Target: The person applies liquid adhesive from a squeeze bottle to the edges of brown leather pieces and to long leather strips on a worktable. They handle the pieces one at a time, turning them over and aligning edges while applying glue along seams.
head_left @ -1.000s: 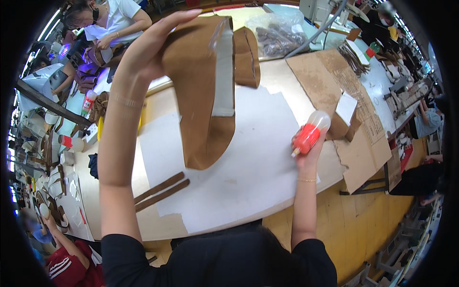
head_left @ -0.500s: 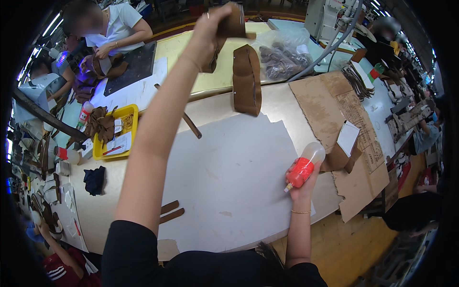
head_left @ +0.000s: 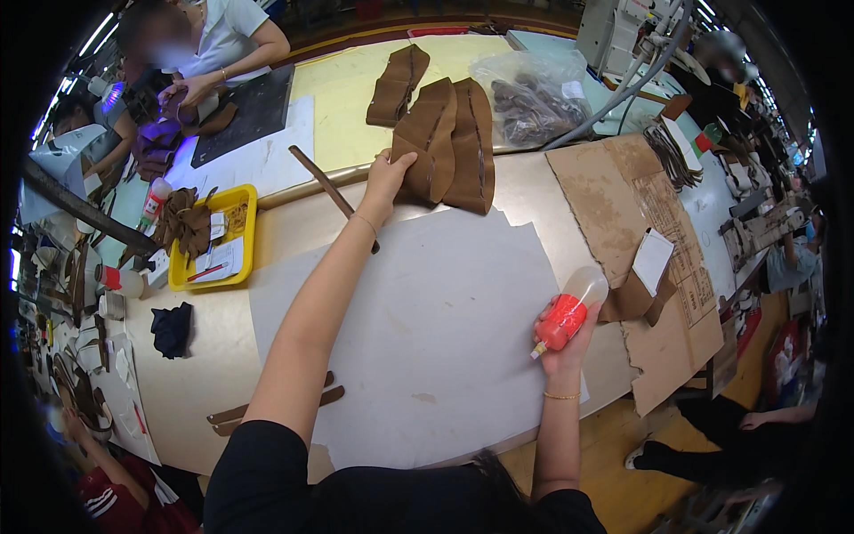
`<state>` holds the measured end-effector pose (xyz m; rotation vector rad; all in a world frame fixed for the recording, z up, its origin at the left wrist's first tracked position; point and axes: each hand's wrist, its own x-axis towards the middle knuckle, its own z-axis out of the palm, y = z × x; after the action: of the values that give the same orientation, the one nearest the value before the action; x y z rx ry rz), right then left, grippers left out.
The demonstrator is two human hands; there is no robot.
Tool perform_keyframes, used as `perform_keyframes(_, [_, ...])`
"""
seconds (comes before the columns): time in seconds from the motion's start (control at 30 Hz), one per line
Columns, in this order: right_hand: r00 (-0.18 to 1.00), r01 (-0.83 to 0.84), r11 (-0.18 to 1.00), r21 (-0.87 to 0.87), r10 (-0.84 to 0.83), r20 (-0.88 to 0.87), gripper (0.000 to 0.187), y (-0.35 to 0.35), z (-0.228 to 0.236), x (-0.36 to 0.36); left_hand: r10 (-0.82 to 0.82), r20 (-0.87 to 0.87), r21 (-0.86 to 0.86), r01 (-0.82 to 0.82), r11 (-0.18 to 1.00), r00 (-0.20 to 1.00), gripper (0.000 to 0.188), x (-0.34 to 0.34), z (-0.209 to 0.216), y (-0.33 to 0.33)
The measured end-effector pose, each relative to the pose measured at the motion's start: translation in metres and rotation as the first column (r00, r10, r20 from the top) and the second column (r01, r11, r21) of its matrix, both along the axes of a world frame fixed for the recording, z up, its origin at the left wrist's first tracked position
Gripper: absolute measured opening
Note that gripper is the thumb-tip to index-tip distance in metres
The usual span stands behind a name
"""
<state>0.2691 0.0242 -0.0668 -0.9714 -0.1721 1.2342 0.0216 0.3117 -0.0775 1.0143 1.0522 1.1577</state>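
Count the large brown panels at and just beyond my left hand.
3: the middle panel at the left hand's fingertips, the right panel beside it, and the far panel beyond, to the upper left. More may be hidden underneath.

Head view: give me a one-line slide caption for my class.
Left hand touching a flat brown piece, right hand holding a red-and-clear bottle.
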Motion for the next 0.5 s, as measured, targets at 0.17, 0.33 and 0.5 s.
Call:
perform_keyframes(0.17, [0.999,0.033,0.999,-0.002,-0.033,0.023,0.072,0.001,0.000,-0.003,0.048,-0.048,-0.043,-0.050,0.998,0.998,0.051,-0.005,0.001,-0.016])
perform_keyframes(0.33, [1.000,0.005,1.000,0.030,-0.004,-0.015,0.071,-0.001,-0.007,0.003,0.072,0.030,-0.053,-0.070,0.996,0.997,0.055,-0.010,-0.006,-0.022])
perform_keyframes(0.5, [1.000,0.002,1.000,0.019,-0.002,-0.010,0.071,0.000,-0.005,0.003,0.027,-0.080,0.034,-0.024,0.999,0.996,0.057,-0.018,-0.007,-0.022])
